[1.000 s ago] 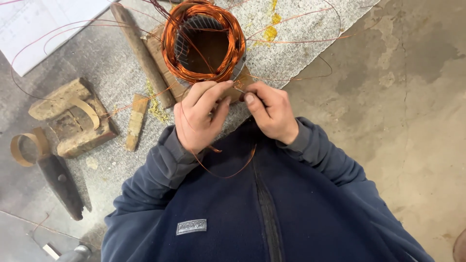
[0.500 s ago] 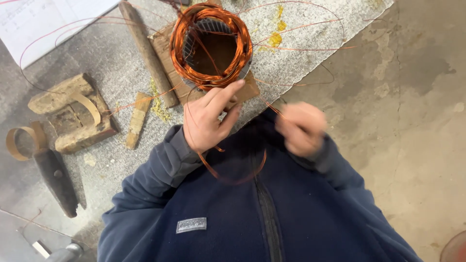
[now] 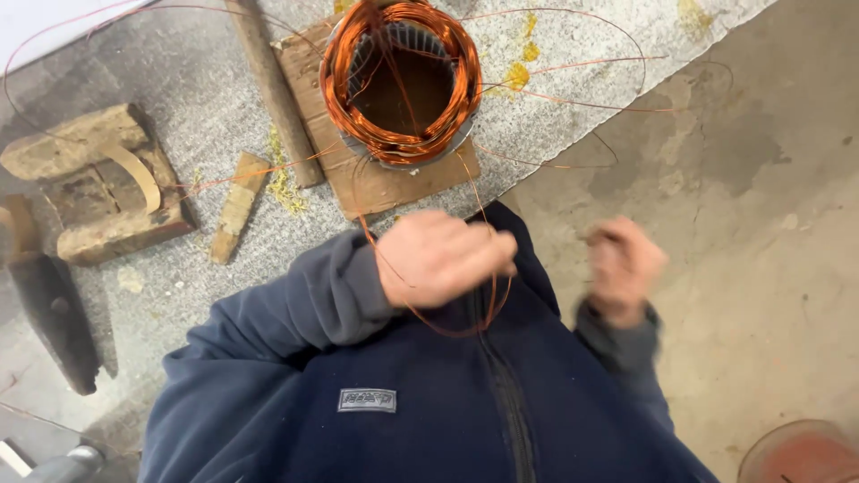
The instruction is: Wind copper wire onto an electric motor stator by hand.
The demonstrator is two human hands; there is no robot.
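Concrete floor (image 3: 761, 233) on the right, stained and cracked; grey speckled mat (image 3: 188, 80) to the left, carrying the work. Stator (image 3: 400, 79) stands on a flat wooden board (image 3: 376, 179), its copper windings ringing the open core. Loose copper wire (image 3: 429, 313) trails down from the windings and loops under my left hand (image 3: 443, 258), just above my dark blue jacket. Left grip is curled closed, with the wire passing through it. My right hand (image 3: 624, 266) is well apart to the right, blurred; its grip looks bunched, but whether it pinches wire I cannot tell. More strands arc over the mat, right of the stator. Wooden stick (image 3: 271, 89) lies just left of the board, a short wooden wedge (image 3: 237, 206) near it. Farther left: a worn wooden block (image 3: 94, 183) and a dark metal tool (image 3: 55, 322).
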